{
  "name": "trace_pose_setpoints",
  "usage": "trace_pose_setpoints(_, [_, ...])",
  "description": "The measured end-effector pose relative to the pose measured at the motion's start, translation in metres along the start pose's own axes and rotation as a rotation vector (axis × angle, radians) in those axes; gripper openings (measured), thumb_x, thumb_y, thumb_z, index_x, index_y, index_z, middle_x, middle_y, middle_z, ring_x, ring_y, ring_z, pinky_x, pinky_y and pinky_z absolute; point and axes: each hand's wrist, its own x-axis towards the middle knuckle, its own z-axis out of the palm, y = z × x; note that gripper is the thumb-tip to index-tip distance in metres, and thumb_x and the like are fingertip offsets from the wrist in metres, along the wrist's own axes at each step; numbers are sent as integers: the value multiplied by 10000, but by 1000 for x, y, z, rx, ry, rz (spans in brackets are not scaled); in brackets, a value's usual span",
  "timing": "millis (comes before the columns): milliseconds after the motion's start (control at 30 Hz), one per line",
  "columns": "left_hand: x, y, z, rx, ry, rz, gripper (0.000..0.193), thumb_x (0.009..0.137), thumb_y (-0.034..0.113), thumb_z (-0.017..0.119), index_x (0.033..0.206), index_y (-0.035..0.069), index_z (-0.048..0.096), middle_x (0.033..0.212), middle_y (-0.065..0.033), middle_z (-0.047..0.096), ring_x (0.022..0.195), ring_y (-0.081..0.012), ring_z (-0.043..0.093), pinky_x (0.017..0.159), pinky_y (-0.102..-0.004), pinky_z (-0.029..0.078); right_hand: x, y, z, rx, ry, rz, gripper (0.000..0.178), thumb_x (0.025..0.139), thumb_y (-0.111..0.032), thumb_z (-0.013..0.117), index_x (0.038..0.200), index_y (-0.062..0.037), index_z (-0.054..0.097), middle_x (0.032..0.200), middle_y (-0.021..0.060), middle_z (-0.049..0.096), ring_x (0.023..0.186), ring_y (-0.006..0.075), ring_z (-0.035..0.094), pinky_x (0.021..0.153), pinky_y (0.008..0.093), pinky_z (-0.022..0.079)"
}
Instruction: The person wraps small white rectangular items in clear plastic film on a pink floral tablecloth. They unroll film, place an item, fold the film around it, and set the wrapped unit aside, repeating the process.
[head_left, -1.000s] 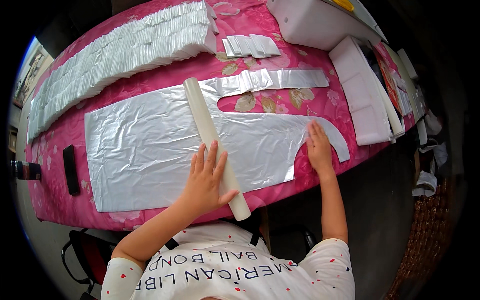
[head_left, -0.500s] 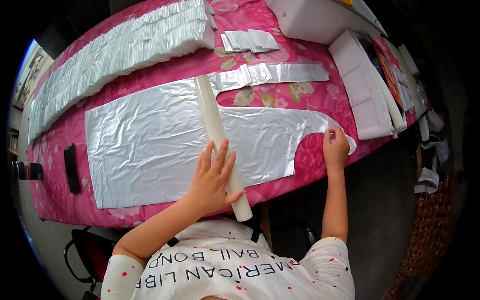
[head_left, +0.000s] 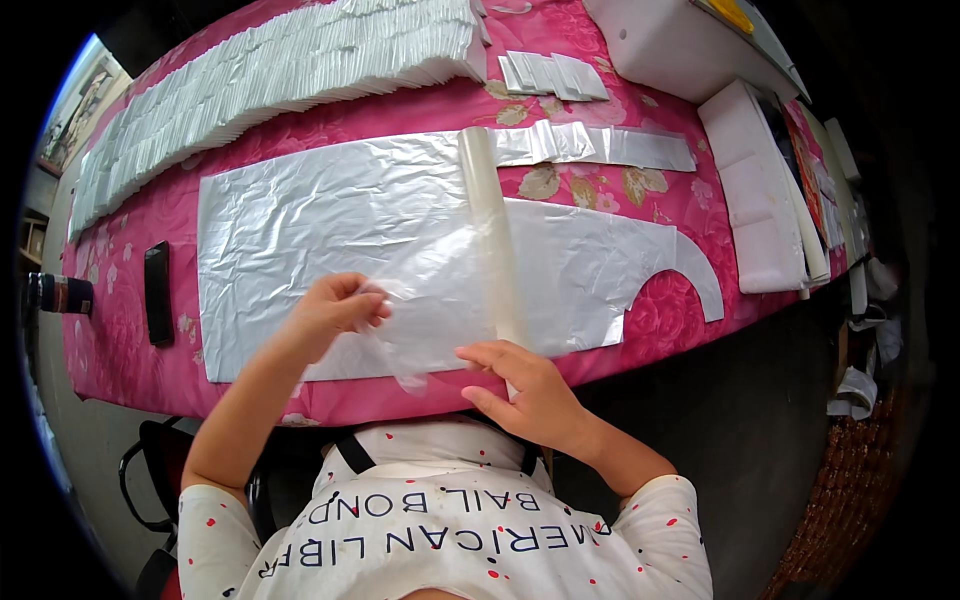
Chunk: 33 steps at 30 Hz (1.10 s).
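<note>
A large shiny white plastic sheet point(head_left: 290, 250), cut like an apron with curved openings, lies spread on the table. Across it rests a long pale roll of clear film point(head_left: 478, 165). My left hand point(head_left: 335, 310) pinches the edge of a loose, see-through film piece point(head_left: 430, 285), which stretches from the roll above the sheet. At the roll's near end is my right hand point(head_left: 530, 390), thumb and fingers apart; it partly covers the roll. Whether it touches the roll is hard to tell.
Long rows of folded white packets point(head_left: 270, 85) line the far left. A small packet group point(head_left: 555, 75) lies farther right. White foam boxes point(head_left: 750, 190) stand at the right edge. A black phone point(head_left: 158, 295) and a dark jar point(head_left: 62, 293) sit at left.
My left hand has left the roll and moved left, drawing clear film with it. My right hand has come from the sheet's right strap to the roll's near end. The view has shifted slightly.
</note>
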Motion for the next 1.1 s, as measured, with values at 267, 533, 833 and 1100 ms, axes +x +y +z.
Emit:
trace_pose_setpoints(267, [-49, -4, -134, 640, 460, 158, 233, 797, 56, 613, 1020, 1, 575, 944, -55, 614, 862, -119, 580, 733, -243, 467, -36, 18, -1, -455, 24, 523, 478, 740, -409, 688, 980, -13, 568, 849, 146, 634, 751, 283, 621, 652, 371, 486])
trace_pose_setpoints(533, [-27, 23, 14, 1119, 415, 897, 391, 757, -40, 575, 1141, 19, 532, 1188, -146, 534, 1108, -326, 501, 950, -387, 399, -30, 16, 17, -160, -140, 693, 378, 764, -311, 662, 890, 42, 613, 679, 123, 626, 585, 184, 598, 564, 296, 468])
trace_pose_setpoints(833, [45, -34, 86, 1185, 275, 830, 561, 846, 151, 456, 1332, -84, 301, 1413, -231, 281, 1340, -351, 227, 1101, -441, 172, -38, 19, 10, -102, -251, 703, 458, 756, -394, 653, 850, 54, 621, 679, 173, 626, 616, 298, 621, 595, 359, 484])
trace_pose_setpoints(1100, [49, -39, 88, 1345, 324, 797, 580, 854, 179, 375, 1348, -104, 263, 1423, -248, 259, 1351, -353, 212, 1111, -437, 138, 77, 52, -27, -46, -155, 529, 591, 811, -520, 553, 767, 63, 643, 632, 163, 620, 601, 262, 636, 587, 324, 494])
